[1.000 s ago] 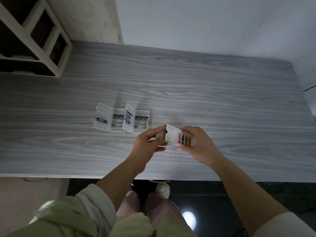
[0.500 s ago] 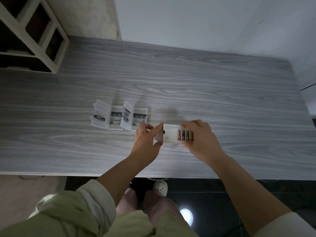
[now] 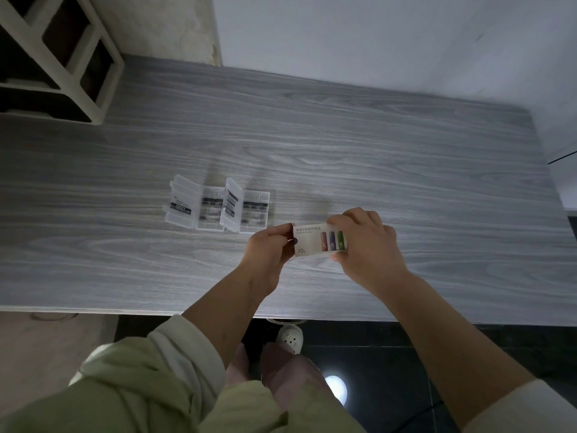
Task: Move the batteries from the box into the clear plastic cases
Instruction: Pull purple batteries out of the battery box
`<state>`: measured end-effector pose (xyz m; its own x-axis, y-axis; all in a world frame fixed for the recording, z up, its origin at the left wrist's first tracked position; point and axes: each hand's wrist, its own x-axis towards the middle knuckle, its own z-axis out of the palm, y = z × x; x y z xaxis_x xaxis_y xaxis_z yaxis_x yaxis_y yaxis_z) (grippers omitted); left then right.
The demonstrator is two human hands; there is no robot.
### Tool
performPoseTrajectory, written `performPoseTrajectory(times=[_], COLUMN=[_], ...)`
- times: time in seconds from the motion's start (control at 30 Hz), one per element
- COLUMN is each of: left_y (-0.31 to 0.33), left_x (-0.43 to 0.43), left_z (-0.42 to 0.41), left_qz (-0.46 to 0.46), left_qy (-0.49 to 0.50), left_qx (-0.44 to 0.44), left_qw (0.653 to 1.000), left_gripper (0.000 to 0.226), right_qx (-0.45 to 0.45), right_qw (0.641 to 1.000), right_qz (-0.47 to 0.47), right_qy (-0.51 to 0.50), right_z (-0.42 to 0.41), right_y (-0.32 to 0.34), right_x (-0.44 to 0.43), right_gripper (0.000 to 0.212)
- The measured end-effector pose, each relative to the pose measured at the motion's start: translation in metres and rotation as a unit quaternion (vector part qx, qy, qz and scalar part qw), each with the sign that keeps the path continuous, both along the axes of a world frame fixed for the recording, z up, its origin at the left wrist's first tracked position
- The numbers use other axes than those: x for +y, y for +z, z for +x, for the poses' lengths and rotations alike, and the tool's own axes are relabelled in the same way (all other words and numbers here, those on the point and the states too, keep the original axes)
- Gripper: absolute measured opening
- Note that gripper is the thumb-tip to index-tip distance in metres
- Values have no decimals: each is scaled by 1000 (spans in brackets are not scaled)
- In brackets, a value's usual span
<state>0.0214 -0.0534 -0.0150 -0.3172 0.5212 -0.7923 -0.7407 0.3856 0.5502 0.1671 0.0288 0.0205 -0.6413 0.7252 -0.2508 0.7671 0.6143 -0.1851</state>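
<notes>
The battery box has levelled out since a second ago, over the table just right of the two open clear cases. Its left end flap now looks lifted (opening has begun, I judge). The left hand pinches that flap; the right hand curls round the other end.

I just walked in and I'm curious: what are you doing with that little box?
A person holds a small white battery box over the grey table with both hands. The right hand grips its right end. The left hand pinches the flap at its left end, apparently opening it. Two clear plastic cases lie open on the table, to the left of the box and apart from it. What the cases hold is hard to tell.
</notes>
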Motion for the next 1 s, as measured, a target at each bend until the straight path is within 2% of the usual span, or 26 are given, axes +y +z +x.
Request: performPoseTrajectory(times=[0.1, 0.3, 0.6, 0.77, 1.0], left_y=[0, -10, -8, -7, -11], left_x=[0, -2, -7, -7, -4], left_z=[2, 0, -6, -11, -13], left_qz=[2, -21, -23, -16, -20], left_qy=[31, 35, 68, 42, 14], left_qx=[-41, -67, -123, -127, -137], left_qw=[999, 997, 990, 991, 990], left_gripper=[25, 29, 28, 28, 26], right_qx=[-19, -46, -42, -23, -28], right_qw=[999, 995, 998, 1000, 999], right_qz=[36, 74, 31, 0, 20], right_qy=[23, 47, 23, -3, 11], right_z=[-2, -4, -3, 0, -2], right_y=[3, 0, -1, -1, -2], right_x=[-2, -5, -3, 1, 3], right_gripper=[55, 58, 58, 58, 57])
